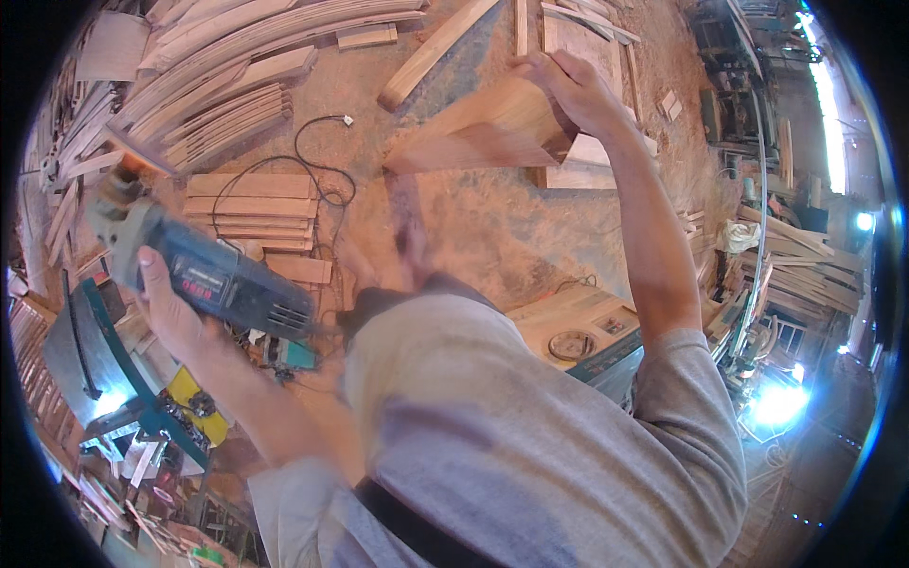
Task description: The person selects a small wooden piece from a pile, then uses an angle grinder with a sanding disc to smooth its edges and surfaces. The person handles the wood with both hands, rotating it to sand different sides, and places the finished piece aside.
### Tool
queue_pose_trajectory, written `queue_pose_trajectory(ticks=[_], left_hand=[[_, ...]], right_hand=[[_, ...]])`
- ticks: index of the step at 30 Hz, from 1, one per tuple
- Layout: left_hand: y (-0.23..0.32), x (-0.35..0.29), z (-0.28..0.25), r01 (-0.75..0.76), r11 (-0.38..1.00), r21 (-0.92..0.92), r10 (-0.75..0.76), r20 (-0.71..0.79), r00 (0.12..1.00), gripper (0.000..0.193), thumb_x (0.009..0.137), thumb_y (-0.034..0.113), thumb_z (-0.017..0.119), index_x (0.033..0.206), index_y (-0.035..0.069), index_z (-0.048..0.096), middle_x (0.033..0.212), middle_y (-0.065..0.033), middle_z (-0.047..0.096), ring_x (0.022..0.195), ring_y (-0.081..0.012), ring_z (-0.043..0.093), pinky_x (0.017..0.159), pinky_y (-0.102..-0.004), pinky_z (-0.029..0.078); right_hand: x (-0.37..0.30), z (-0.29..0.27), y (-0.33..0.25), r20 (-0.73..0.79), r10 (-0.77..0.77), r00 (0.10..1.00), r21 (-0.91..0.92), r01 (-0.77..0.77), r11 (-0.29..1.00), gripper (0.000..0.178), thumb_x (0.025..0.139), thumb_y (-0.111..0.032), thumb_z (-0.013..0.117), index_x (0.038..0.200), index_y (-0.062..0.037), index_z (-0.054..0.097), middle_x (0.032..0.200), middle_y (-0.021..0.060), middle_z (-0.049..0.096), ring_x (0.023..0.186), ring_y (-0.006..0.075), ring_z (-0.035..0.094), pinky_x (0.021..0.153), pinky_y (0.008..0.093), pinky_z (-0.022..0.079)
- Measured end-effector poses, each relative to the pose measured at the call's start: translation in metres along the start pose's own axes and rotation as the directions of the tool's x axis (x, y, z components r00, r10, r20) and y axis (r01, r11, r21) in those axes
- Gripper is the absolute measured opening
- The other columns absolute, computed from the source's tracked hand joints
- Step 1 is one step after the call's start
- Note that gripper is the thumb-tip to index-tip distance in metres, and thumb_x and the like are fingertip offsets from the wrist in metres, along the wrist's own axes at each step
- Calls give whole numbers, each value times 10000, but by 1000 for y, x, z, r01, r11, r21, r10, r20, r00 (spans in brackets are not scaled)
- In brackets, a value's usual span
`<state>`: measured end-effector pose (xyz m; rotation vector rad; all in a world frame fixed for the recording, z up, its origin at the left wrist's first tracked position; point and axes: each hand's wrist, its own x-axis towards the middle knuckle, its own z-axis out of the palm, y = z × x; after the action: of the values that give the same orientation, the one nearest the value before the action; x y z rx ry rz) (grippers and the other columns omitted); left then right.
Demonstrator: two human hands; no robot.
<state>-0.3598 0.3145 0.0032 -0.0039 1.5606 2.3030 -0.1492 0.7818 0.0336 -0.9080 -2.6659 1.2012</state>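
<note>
My left hand (175, 308) is wrapped around the dark blue-grey body of an angle grinder (232, 279), held up at the left. The grinder's head points up and away, and the disc end is blurred. At the upper right, my right hand (579, 93) grips the far end of a wide, brown wooden piece (483, 123). That piece is tilted and has a pointed near-left end. The grinder and the wooden piece are well apart. My right palm and part of the grip are hidden.
Stacked slats (251, 213) lie on the dusty floor, with a black cable (303, 156) running over them. Curved boards (256, 47) are piled at the far left. A machine with a wooden top (587, 317) is beside me on the right. A green-edged machine (104, 350) stands at the left.
</note>
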Motion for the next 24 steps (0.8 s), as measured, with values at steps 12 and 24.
queue_pose_trajectory(ticks=[12,24], left_hand=[[10,-23,51,79,966,245,-73,-31,997,439,906,105,728,1274,-17,522,983,-154,672,746,-248,697,627,-383,631],[41,-21,161,-385,636,668,-138,590,796,747,689,37,864,1324,53,472,1183,-101,650,1074,-187,641,943,-339,517]], right_hand=[[-62,63,-3,-350,-217,911,303,330,894,948,712,-278,917,1445,8,388,1434,116,463,1347,220,476,1103,352,425],[-41,29,31,-54,-283,958,274,287,918,997,666,-189,942,1480,8,401,1518,79,411,1426,218,390,1172,353,344]])
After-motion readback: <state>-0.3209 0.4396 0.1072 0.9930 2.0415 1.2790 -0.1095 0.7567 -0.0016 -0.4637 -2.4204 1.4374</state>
